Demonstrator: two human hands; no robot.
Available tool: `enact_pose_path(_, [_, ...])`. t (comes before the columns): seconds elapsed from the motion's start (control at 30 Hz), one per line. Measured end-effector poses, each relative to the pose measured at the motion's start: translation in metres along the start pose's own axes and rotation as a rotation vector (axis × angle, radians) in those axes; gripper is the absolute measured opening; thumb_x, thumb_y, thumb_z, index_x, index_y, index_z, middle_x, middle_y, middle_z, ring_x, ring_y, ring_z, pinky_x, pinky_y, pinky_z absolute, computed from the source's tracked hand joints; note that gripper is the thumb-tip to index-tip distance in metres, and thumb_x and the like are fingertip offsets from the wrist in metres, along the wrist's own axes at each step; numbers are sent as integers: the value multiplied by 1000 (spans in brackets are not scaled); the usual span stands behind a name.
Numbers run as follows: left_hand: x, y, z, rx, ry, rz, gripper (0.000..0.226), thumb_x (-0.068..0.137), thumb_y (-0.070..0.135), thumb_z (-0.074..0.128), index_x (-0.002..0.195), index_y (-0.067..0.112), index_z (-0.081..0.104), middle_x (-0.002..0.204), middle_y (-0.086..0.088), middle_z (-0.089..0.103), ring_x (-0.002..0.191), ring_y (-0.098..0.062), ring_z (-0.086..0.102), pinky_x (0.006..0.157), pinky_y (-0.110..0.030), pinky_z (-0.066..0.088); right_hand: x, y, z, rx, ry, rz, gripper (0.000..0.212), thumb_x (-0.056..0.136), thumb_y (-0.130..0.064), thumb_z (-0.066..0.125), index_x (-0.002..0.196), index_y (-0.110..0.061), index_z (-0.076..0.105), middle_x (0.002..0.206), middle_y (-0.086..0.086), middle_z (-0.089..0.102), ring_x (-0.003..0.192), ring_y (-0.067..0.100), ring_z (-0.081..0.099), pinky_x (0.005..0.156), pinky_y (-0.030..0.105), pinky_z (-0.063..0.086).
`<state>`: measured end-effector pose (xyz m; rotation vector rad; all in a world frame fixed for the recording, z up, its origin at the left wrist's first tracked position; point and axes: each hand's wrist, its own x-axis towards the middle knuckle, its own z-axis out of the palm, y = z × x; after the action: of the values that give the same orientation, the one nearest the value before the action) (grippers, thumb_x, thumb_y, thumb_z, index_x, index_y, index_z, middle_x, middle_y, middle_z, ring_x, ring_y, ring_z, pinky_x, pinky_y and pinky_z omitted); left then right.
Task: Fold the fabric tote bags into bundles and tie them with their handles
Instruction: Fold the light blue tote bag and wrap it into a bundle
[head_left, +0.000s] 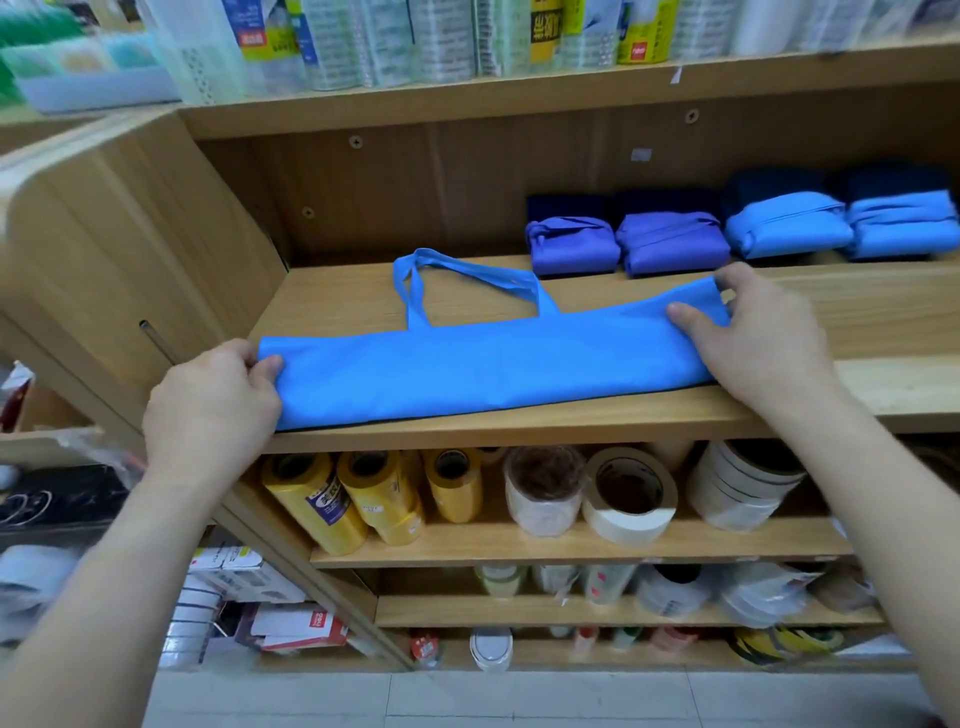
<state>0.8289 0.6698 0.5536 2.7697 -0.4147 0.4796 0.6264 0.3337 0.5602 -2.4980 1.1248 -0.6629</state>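
a: which step is this?

b: folding stage. the blue tote bag (493, 364) is lying flat on the wooden shelf (883, 322) near its front edge, already looking folded into a long strip, with the handles (467, 280) sticking out toward the back.

a: hands?

b: the left hand (213, 405) is pinching the strip's left end, fingers curling onto the fabric. the right hand (753, 332) is gripping the right end, thumb pressing on top and fingers wrapping the far corner.

a: how far along?

b: i'm guessing early to mid — the strip isn't folded short yet and nothing is tied.

a: next move?

b: probably folding one end over toward the middle, lining up the edges and leaving the handles free for wrapping. finished tied bundles (670, 241) are sitting at the back right, well apart from the hands — tape rolls (628, 493) are lying one shelf below.
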Motion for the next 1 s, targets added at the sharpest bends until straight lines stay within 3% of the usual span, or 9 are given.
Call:
enact_pose_path(0.2, [6, 6, -9, 228, 69, 31, 21, 95, 20, 54, 113, 12, 59, 103, -21, 62, 97, -45, 57, 65, -43, 40, 6, -5, 7, -391, -24, -4, 58, 93, -64, 42, 117, -13, 57, 104, 15, 63, 96, 38, 60, 66, 37, 40])
enact_pose_path(0.3, [1, 21, -14, 79, 119, 427, 32, 91, 18, 60, 123, 17, 63, 120, -13, 60, 112, -36, 52, 76, -48, 51, 8, -5, 9, -404, -47, -38, 62, 94, -64, 39, 122, -11, 56, 116, 13, 57, 104, 35, 57, 68, 38, 40])
enact_pose_path(0.37, [-2, 43, -10, -73, -117, 638, 41, 95, 42, 48, 131, 26, 60, 137, -7, 55, 128, -28, 47, 101, -47, 45, 9, -5, 9, -384, -70, -58, 64, 94, -63, 40, 125, -9, 56, 120, 15, 55, 110, 36, 54, 73, 41, 42])
enact_pose_path(0.43, [-11, 66, 4, -54, -397, 711, 56, 95, 61, 24, 145, 42, 38, 155, -1, 36, 143, -22, 31, 115, -46, 29, 12, -4, 8, -325, -116, -63, 62, 94, -61, 44, 124, -8, 56, 119, 17, 55, 110, 37, 52, 78, 42, 42])
enact_pose_path(0.53, [-21, 73, 22, 69, -505, 703, 51, 98, 59, 5, 149, 54, 10, 162, 8, 14, 149, -14, 11, 121, -44, 11, 20, -1, 3, -186, -218, -31, 48, 90, -59, 55, 100, -12, 53, 109, 16, 57, 96, 33, 51, 75, 39, 39])
enact_pose_path(0.63, [-31, 65, 19, 78, -436, 712, 59, 92, 61, -3, 149, 53, 9, 161, 8, 18, 147, -15, 14, 119, -44, 16, 27, -3, -5, 68, -317, 25, 45, 85, -53, 67, 101, -15, 48, 103, 7, 56, 95, 27, 52, 79, 41, 42])
enact_pose_path(0.77, [-50, 63, 17, 117, -375, 667, 62, 94, 57, 6, 149, 41, 31, 153, -1, 38, 139, -25, 35, 108, -52, 33, 35, -8, -2, 413, -337, 58, 41, 81, -40, 78, 103, -20, 49, 107, 10, 61, 96, 28, 60, 86, 44, 49])
enact_pose_path(0.9, [-65, 65, 4, 186, -297, 662, 59, 94, 54, 16, 145, 38, 41, 143, -3, 50, 125, -28, 50, 91, -49, 45, 40, -27, -5, 500, -242, -146, 36, 75, -21, 84, 85, -24, 50, 82, 1, 54, 67, 11, 47, 62, 28, 40])
enact_pose_path(1.0, [-58, 67, -15, 157, -355, 699, 61, 92, 63, 21, 150, 43, 23, 155, 6, 29, 140, -18, 29, 106, -39, 33, 44, -54, -25, 550, -172, -388, 34, 69, -11, 87, 78, -23, 56, 79, 0, 58, 66, 5, 49, 63, 18, 42])
